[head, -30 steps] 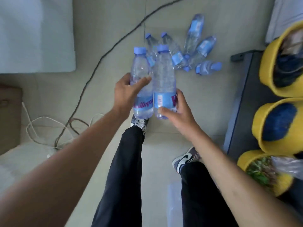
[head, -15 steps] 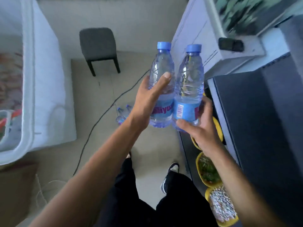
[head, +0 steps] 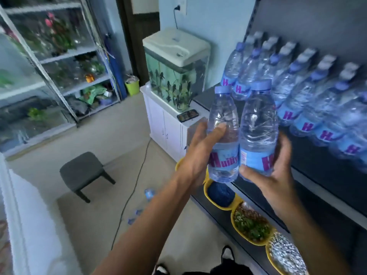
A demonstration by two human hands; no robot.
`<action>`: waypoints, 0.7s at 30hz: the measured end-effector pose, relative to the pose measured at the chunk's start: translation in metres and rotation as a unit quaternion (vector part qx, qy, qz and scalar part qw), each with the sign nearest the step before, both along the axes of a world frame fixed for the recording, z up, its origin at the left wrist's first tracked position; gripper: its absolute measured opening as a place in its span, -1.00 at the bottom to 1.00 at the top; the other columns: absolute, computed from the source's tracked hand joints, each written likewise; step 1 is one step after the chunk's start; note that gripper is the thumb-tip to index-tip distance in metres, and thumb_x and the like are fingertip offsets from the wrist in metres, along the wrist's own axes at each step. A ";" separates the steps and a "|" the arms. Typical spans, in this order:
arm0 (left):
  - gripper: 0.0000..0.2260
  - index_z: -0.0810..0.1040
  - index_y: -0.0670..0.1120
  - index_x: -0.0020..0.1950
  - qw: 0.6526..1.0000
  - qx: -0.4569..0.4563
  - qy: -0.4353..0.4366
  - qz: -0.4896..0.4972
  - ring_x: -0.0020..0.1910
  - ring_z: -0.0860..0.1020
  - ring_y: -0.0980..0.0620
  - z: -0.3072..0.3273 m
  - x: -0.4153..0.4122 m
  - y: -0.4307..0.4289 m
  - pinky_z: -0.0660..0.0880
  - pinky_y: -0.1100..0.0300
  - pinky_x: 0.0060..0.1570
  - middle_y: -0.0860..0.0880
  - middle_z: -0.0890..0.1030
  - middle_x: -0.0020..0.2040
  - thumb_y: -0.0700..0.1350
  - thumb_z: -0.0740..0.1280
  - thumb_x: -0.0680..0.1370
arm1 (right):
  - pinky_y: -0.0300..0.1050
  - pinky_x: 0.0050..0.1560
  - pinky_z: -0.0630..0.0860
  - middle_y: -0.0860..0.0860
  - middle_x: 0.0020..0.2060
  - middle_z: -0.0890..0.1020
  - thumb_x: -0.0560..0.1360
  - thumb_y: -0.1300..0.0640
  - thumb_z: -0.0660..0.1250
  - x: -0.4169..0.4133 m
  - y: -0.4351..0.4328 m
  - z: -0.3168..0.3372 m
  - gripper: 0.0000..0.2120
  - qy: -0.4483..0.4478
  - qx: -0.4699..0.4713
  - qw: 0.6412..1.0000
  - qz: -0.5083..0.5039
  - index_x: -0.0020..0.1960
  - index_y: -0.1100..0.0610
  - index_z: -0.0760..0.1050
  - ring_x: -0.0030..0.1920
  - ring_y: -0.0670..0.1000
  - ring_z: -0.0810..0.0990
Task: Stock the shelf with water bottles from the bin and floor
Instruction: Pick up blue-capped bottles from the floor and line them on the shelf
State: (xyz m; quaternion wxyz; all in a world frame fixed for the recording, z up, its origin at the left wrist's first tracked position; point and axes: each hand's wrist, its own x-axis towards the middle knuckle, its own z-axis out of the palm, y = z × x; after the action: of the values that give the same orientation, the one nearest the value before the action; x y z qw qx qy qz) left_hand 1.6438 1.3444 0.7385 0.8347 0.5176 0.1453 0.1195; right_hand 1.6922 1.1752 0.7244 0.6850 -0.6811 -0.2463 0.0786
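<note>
At shelf (head: 321, 175) front: your left hand (head: 198, 153) grips one water bottle (head: 223, 133), right hand (head: 278, 167) grips second bottle (head: 258, 132), both upright, side by side. You have risen from floor pile (head: 149, 193) to stocked row (head: 309, 104); placing likely next.

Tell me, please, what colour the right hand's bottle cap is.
The cap is light blue; head view.

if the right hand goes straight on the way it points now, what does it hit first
Most likely the row of water bottles standing on the shelf: the right hand, gripping its bottle, points up and forward at them. Depth is unclear, so the gap cannot be judged.
</note>
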 end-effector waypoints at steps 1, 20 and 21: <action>-0.58 0.43 -0.15 0.42 1.000 0.003 -0.003 -0.016 0.22 0.66 -0.14 0.007 0.008 -0.011 0.59 -0.13 0.22 -0.15 0.66 0.27 0.02 0.37 0.64 | -0.17 0.15 0.60 0.02 0.35 0.53 0.33 0.41 0.51 0.003 -0.012 0.007 -0.10 -0.009 0.002 1.000 -0.020 0.49 -0.07 0.19 0.29 0.00 0.61; -0.65 0.44 -0.01 0.07 0.957 0.229 -0.091 -0.154 -0.08 0.67 0.15 0.016 0.185 -0.281 0.58 0.14 -0.02 0.18 0.67 -0.09 -0.21 0.57 0.47 | -0.23 0.10 0.60 -0.28 0.11 0.63 0.38 0.50 0.52 0.092 -0.267 -0.016 -0.28 0.013 0.017 0.942 -0.335 0.34 0.01 0.30 0.18 -0.16 0.64; -0.62 0.45 0.00 0.09 0.952 0.247 -0.099 -0.151 -0.03 0.68 0.11 0.009 0.190 -0.295 0.59 0.10 0.03 0.12 0.68 -0.03 -0.18 0.58 0.44 | -0.24 0.06 0.60 -0.28 0.09 0.63 0.37 0.49 0.53 0.094 -0.280 -0.020 -0.29 0.014 0.015 0.936 -0.351 0.31 0.00 0.31 0.16 -0.16 0.65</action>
State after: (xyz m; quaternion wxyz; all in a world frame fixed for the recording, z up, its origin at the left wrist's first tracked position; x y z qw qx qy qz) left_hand 1.8338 1.0489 0.7475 0.6993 0.7090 -0.0517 0.0750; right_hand 1.7861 0.8954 0.7048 0.6824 -0.7128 0.0173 -0.1609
